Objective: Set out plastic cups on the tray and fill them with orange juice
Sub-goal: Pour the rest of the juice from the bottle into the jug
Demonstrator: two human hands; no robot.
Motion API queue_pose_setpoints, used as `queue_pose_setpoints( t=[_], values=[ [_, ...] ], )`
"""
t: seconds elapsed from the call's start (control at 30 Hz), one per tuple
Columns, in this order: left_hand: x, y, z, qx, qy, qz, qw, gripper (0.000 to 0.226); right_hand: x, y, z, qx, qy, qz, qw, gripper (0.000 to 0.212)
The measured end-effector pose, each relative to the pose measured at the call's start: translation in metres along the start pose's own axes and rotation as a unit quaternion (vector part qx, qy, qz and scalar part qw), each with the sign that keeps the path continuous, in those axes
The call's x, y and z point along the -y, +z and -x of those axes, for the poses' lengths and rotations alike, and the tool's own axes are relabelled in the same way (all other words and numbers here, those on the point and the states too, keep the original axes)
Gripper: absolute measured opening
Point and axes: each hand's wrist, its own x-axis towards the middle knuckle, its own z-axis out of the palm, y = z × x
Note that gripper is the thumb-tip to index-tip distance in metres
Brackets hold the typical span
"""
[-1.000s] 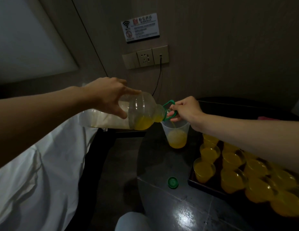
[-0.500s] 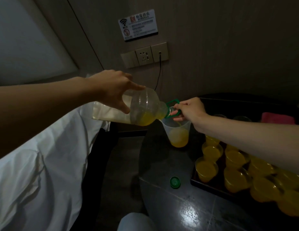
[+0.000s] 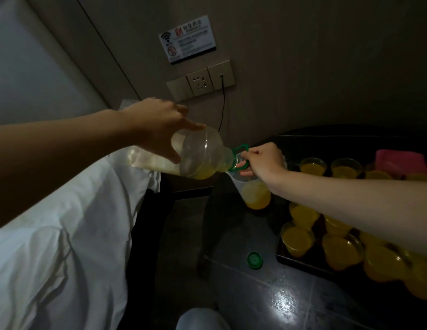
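Note:
A large clear juice bottle [image 3: 203, 156] lies almost on its side, a little orange juice pooled near its neck. My left hand [image 3: 157, 129] grips its body from above. My right hand [image 3: 262, 160] holds the green handle [image 3: 240, 148] at the neck. The mouth is over a clear plastic jug [image 3: 255, 194] about a third full of juice, standing on the dark table. A dark tray [image 3: 303, 264] to the right holds several plastic cups [image 3: 297, 239] filled with orange juice; my right forearm hides some.
A green bottle cap [image 3: 254, 260] lies on the glossy dark table [image 3: 279, 301] near the tray's front corner. White bedding [image 3: 64, 234] fills the left. A pink object [image 3: 398, 160] sits behind the tray. Wall sockets with a black cable [image 3: 222, 101] are above.
The bottle has been tipped further, its base raised and mouth lower over the jug. Less juice is left in the bottle. Both hands keep their hold.

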Motion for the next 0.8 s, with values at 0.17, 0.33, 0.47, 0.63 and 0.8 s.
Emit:
queue_pose_setpoints(
  t=[0.17,0.33,0.47,0.63,0.8],
  values=[
    [0.001,-0.017,-0.004,0.013,0.026,-0.031,0.999,0.102,-0.005,0.008,0.003,-0.003,0.014,-0.03,0.999,0.031],
    [-0.004,-0.038,-0.015,0.03,0.06,-0.087,0.994,0.103,-0.012,0.007,0.005,-0.013,0.036,-0.062,0.997,0.02],
    [-0.01,-0.054,-0.028,0.032,0.077,-0.12,0.989,0.104,-0.018,0.003,0.001,-0.031,0.041,-0.08,0.996,0.018],
    [-0.018,-0.073,-0.041,0.037,0.091,-0.159,0.982,0.103,-0.019,-0.002,-0.003,-0.045,0.043,-0.089,0.994,0.017],
    [-0.022,-0.084,-0.045,0.051,0.096,-0.185,0.977,0.104,-0.022,0.001,-0.006,-0.053,0.046,-0.082,0.994,0.016]
  ],
)
